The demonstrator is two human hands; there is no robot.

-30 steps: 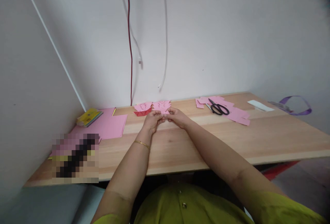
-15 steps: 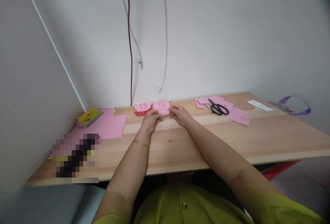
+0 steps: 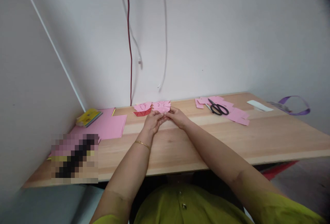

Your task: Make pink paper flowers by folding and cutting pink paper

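My left hand [image 3: 152,121] and my right hand [image 3: 177,117] meet near the back of the wooden table [image 3: 175,148], fingertips close together. Both are closed in a pinch on a small piece of pink paper [image 3: 163,110], mostly covered by the fingers. Just beyond them lie pink paper cutouts [image 3: 160,104] with jagged edges and dark line markings. Another such cutout [image 3: 142,107] is to their left, with a red folded paper strip [image 3: 142,113] in front of it.
Black-handled scissors [image 3: 219,109] rest on pink paper scraps [image 3: 235,114] at the right. Pink sheets [image 3: 113,126] and a yellow packet [image 3: 89,116] occupy the left. A white strip [image 3: 260,105] and a purple ribbon [image 3: 296,97] lie far right. Cables [image 3: 129,38] hang against the wall.
My right hand has moved slightly left and my left hand slightly right, so the fingertips now come together over the paper. The other items have stayed in place.
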